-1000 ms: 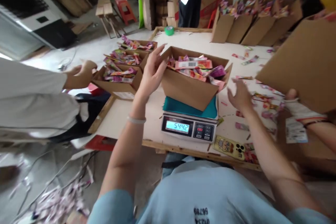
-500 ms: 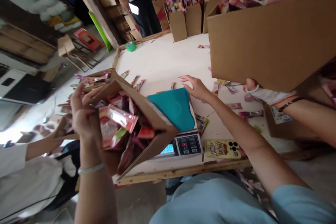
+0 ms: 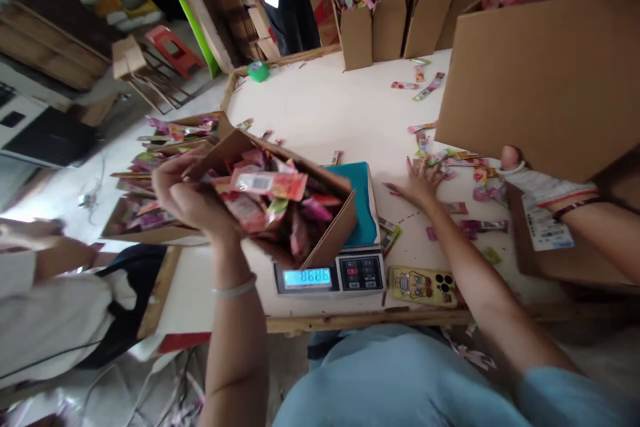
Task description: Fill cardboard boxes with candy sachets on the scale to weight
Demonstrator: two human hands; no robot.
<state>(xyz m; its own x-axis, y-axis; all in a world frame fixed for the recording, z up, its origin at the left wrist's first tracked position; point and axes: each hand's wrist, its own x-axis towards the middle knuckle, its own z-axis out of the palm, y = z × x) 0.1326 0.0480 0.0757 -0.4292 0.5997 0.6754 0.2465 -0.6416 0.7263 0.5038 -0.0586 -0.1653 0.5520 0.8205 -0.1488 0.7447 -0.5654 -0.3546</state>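
My left hand (image 3: 193, 193) grips the far left side of an open cardboard box (image 3: 327, 233) full of small wrapped sachets (image 3: 270, 183). The box is tilted toward me and overlaps the teal plate (image 3: 363, 203) of a digital scale (image 3: 310, 277); I cannot tell whether it touches. Lit digits show on the scale's display. To the right of the scale, my right hand (image 3: 423, 183) reaches over the white table (image 3: 320, 100), fingers spread, beside scattered sachets (image 3: 453, 161). Nothing is visible in its grasp.
A co-worker's gloved hand (image 3: 525, 177) supports a large carton (image 3: 540, 87) at right. Filled boxes (image 3: 387, 23) line the table's back, with more filled boxes (image 3: 150, 220) at left. A phone (image 3: 423, 285) lies by the front edge; green tape (image 3: 259, 71) sits at the far corner.
My left hand has moved right with the box, which tilts less and shows its sachets more. My right hand has left the scale plate for the loose sachets. The large carton appears farther right.
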